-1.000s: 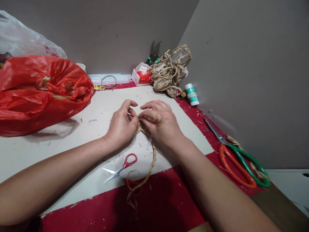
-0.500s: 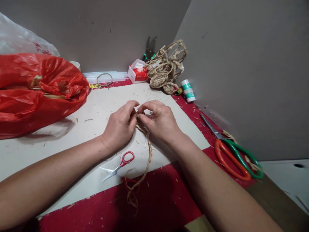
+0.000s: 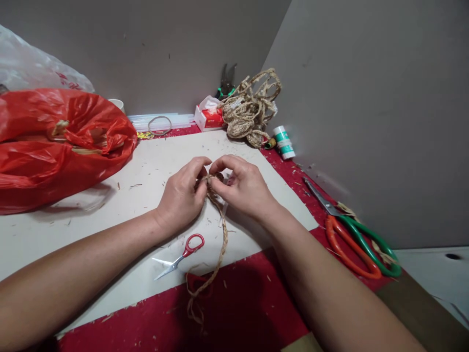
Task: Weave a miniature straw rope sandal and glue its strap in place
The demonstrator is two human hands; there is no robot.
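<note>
Between my two hands, a braided straw cord [image 3: 224,239] is pinched at its upper end, where the strands bunch together. My left hand [image 3: 183,190] closes thumb and fingers on it from the left. From the right, my right hand [image 3: 244,186] pinches the same spot with thumb and forefinger. The cord's tail hangs down over the board's front edge and ends in loose strands. Just left of that tail lie small red-handled scissors [image 3: 179,255] with their blades apart. The fingertips partly hide the bunched end.
A red plastic bag [image 3: 66,166] fills the left side. At the back stand a tissue box [image 3: 209,117], a heap of braided cord [image 3: 246,112] and pruning shears [image 3: 227,83]. Thread spools [image 3: 284,143] and large scissors [image 3: 351,239] lie along the right. A white board [image 3: 146,171] covers the red cloth.
The bunched end of the cord shows more between my fingertips, and its lower tail has swung slightly left. The whole view has shifted a little, with things appearing lower. Both hands keep their pinch.
</note>
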